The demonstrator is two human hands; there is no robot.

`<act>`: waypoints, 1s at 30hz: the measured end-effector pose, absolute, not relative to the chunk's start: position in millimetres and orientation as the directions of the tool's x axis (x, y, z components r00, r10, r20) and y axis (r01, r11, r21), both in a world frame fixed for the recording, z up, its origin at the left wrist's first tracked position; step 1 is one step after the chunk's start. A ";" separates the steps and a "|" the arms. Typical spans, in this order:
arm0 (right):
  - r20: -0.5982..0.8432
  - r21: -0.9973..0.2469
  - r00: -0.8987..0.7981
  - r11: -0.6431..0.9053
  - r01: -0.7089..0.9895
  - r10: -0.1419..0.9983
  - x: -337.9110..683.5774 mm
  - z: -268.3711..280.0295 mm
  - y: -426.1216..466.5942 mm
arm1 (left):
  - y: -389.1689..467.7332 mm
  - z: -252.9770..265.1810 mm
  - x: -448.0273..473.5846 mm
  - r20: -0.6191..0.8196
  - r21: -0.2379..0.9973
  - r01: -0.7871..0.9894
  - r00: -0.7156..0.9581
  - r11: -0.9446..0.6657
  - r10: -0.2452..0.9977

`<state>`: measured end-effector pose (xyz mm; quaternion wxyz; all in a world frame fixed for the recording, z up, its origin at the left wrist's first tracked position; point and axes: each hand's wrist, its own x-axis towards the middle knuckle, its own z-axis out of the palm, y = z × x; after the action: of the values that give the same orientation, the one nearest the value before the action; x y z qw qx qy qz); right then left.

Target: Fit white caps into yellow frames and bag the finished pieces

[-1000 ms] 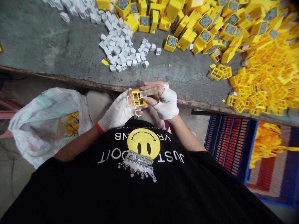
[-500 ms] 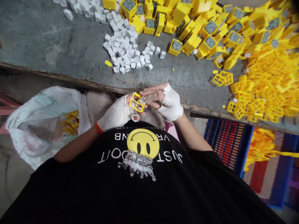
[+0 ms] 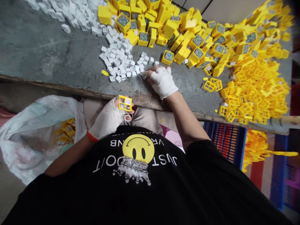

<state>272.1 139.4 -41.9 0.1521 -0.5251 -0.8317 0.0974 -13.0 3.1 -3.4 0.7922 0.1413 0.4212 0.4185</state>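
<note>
My left hand (image 3: pixel 109 117), in a white fingerless glove with an orange cuff, grips a small yellow four-pane plastic frame (image 3: pixel 125 103) over my lap. A white piece sits in the frame's upper right opening. On the bench, my right hand (image 3: pixel 162 80), gloved likewise, has its fingers bent and closed at the right edge of the small white hollow cubes (image 3: pixel 122 61). Whatever is under its fingertips is hidden. Just beyond this hand is a yellow box with a grey four-part face (image 3: pixel 167 57).
Yellow boxes (image 3: pixel 168 29) line the back of the grey bench (image 3: pixel 77 59); loose yellow frames (image 3: pixel 255 90) heap at its right. A white plastic bag (image 3: pixel 44 106) with yellow pieces stands at left. Blue crates (image 3: pixel 242 150) stand below right. A small yellow frame (image 3: pixel 162 120) lies below the bench edge.
My right hand has left the yellow frame and moved up onto the bench by the white cubes. The white piece it was fitting now sits in the frame, still in my left hand.
</note>
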 end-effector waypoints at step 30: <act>0.179 -0.388 -0.320 0.365 0.846 0.930 274.3 -54.7 139.5 | -12.3 -20.7 -29.0 -0.366 0.801 -0.474 0.097 0.366 0.926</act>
<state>274.3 139.5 -54.7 0.1882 -0.5520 -0.8045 0.1122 -29.0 -12.3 -20.7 0.6959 0.2536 0.4458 0.5027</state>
